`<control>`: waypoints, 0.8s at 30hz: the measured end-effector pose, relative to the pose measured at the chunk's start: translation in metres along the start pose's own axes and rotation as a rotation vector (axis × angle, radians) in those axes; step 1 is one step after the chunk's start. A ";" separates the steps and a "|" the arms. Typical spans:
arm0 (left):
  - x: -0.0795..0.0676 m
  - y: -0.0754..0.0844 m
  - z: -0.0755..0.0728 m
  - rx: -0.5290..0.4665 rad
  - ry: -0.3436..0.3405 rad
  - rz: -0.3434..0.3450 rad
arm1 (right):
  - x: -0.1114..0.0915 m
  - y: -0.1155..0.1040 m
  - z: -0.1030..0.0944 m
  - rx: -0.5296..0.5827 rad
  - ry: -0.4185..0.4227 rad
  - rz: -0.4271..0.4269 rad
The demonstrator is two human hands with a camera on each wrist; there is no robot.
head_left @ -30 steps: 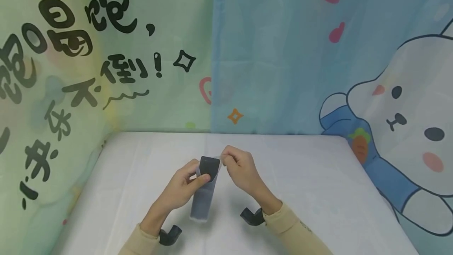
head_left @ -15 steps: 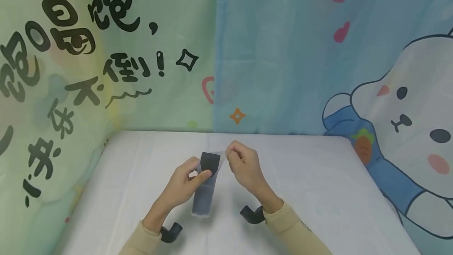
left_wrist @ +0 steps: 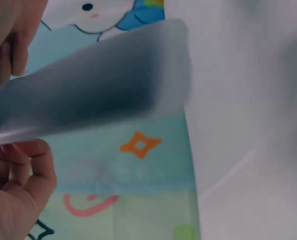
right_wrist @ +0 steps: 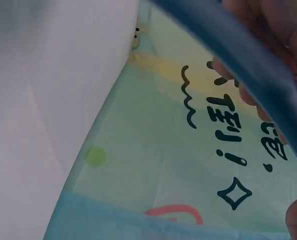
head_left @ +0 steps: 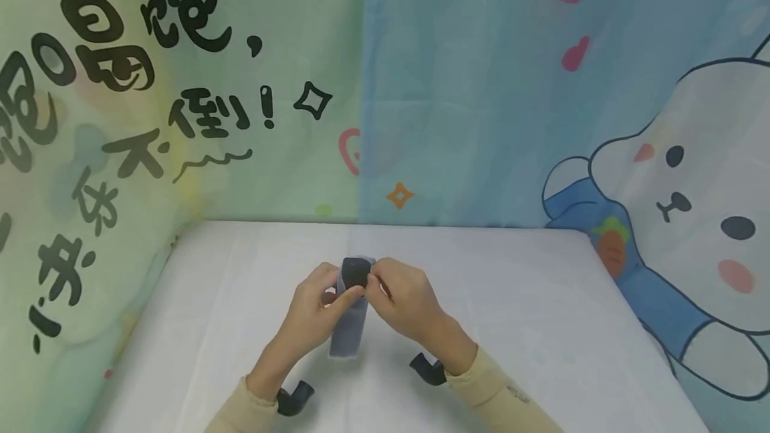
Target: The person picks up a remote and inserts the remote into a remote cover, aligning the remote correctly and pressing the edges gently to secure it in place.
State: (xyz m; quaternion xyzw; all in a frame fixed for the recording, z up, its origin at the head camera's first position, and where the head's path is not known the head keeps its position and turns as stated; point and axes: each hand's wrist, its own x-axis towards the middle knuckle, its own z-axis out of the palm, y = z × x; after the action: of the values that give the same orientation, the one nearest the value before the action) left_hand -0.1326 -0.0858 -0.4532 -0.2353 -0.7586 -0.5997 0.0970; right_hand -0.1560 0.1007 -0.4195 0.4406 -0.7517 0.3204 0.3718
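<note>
Upright over the table is a narrow frosted plastic sleeve point(head_left: 347, 336) with a flat black object point(head_left: 356, 272) in its upper part; the black object's exact kind does not show. My left hand point(head_left: 314, 307) grips it from the left, thumb across the front and fingers behind. At its upper right edge, my right hand point(head_left: 404, 296) pinches the sleeve with thumb and curled fingers. Seen in the left wrist view, the sleeve point(left_wrist: 98, 80) stretches between both hands, dark inside and paler at its lower end. The right wrist view shows its bluish edge point(right_wrist: 238, 60) crossing close to the camera.
A white-covered table point(head_left: 511, 306) lies beneath the hands. Behind it hangs a printed cloth backdrop point(head_left: 469, 99) with lettering and a cartoon bear. Black curved wrist mounts point(head_left: 295, 398) stick out from both cuffs, low over the table.
My right hand, which held a clear flap pulled out to the right, has moved left and down against the sleeve's upper edge. The left hand keeps its grip.
</note>
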 end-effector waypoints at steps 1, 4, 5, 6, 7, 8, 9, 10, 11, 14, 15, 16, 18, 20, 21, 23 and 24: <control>-0.001 -0.001 0.001 -0.026 0.007 0.002 | 0.000 0.001 0.001 -0.022 -0.004 -0.022; -0.002 -0.002 0.005 -0.106 0.028 -0.004 | -0.002 0.003 0.001 -0.022 -0.022 -0.030; -0.002 -0.003 0.006 -0.124 0.033 -0.008 | -0.003 0.003 0.001 0.002 -0.036 -0.008; -0.002 -0.003 0.007 -0.135 0.039 -0.012 | -0.005 0.004 0.001 0.037 -0.051 0.021; -0.003 -0.003 0.007 -0.144 0.044 -0.016 | -0.007 0.005 0.000 0.086 -0.064 0.057; -0.003 -0.003 0.008 -0.150 0.047 -0.022 | -0.010 0.005 0.000 0.144 -0.078 0.109; -0.003 -0.003 0.008 -0.153 0.048 -0.026 | -0.011 0.005 -0.001 0.209 -0.089 0.169; -0.004 -0.003 0.008 -0.160 0.048 -0.031 | -0.013 0.004 -0.002 0.271 -0.097 0.235; -0.004 -0.003 0.009 -0.166 0.046 -0.034 | -0.015 0.004 -0.003 0.319 -0.100 0.304; -0.006 -0.003 0.009 -0.177 0.037 -0.035 | -0.017 0.002 -0.006 0.439 -0.113 0.488; -0.006 -0.003 0.010 -0.182 0.031 -0.035 | -0.017 0.002 -0.006 0.475 -0.123 0.534; -0.007 -0.003 0.010 -0.186 0.023 -0.034 | -0.017 0.002 -0.007 0.508 -0.136 0.571; -0.007 -0.004 0.011 -0.182 0.004 -0.034 | -0.018 0.002 -0.007 0.586 -0.156 0.618; -0.007 -0.004 0.011 -0.158 -0.012 -0.038 | -0.018 0.002 -0.006 0.659 -0.162 0.639; -0.007 -0.004 0.011 -0.135 -0.017 -0.039 | -0.019 0.003 -0.006 0.683 -0.161 0.639; -0.007 -0.002 0.010 -0.072 -0.012 -0.031 | -0.021 0.003 -0.006 0.708 -0.154 0.633; -0.007 -0.001 0.008 -0.037 -0.001 -0.024 | -0.021 0.004 -0.005 0.714 -0.149 0.630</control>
State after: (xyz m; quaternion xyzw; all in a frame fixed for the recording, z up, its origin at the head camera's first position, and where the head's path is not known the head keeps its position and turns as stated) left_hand -0.1261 -0.0796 -0.4596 -0.2283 -0.7501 -0.6148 0.0852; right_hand -0.1508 0.1157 -0.4354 0.3131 -0.7162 0.6231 0.0272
